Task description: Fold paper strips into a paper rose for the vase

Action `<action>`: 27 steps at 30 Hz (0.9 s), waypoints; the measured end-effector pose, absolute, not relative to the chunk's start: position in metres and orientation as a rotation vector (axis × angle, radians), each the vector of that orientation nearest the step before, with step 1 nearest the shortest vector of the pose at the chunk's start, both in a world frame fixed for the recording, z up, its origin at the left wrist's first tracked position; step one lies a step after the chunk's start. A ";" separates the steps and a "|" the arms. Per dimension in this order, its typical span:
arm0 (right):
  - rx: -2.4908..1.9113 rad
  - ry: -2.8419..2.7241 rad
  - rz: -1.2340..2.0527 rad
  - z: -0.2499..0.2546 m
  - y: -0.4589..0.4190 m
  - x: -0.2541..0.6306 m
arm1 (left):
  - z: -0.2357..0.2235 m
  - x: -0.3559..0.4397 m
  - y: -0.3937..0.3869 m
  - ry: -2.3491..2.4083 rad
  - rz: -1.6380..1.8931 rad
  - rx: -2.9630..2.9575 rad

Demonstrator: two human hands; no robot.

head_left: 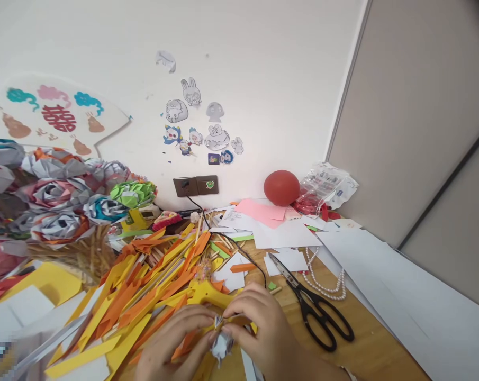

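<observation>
Both of my hands meet at the front middle of the table, pinching a small folded piece of white paper (222, 346). My left hand (179, 338) grips it from the left with thumb and fingers closed. From the other side, my right hand (259, 323) pinches its upper end between thumb and forefinger. The fingers hide part of the folded paper. Just behind them lies a yellow glue gun (207, 291). Orange and yellow folded paper strips (144, 286) are heaped to the left of my hands.
Black-handled scissors (314, 307) and a bead string (330, 290) lie to the right. Large white sheets (406, 296) cover the right side. Folded paper flowers (56, 196) crowd the left. A red balloon (281, 187) sits by the wall, and a black cable (239, 247) runs across the table.
</observation>
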State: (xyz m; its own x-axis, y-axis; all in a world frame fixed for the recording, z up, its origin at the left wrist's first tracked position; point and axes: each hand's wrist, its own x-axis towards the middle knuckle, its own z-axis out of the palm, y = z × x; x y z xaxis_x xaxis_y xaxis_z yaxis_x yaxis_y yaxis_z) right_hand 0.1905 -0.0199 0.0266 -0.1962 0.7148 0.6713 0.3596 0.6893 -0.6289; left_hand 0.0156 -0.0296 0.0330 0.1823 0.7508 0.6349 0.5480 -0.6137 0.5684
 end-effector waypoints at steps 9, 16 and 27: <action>-0.840 -1.828 0.446 0.026 -0.021 0.190 | 0.031 0.015 -0.028 1.290 1.377 2.210; -0.841 -1.841 0.536 0.029 -0.019 0.192 | 0.036 0.018 -0.028 1.214 1.320 2.142; -1.031 -1.776 0.851 0.040 -0.022 0.193 | 0.039 0.019 -0.023 1.144 1.133 1.860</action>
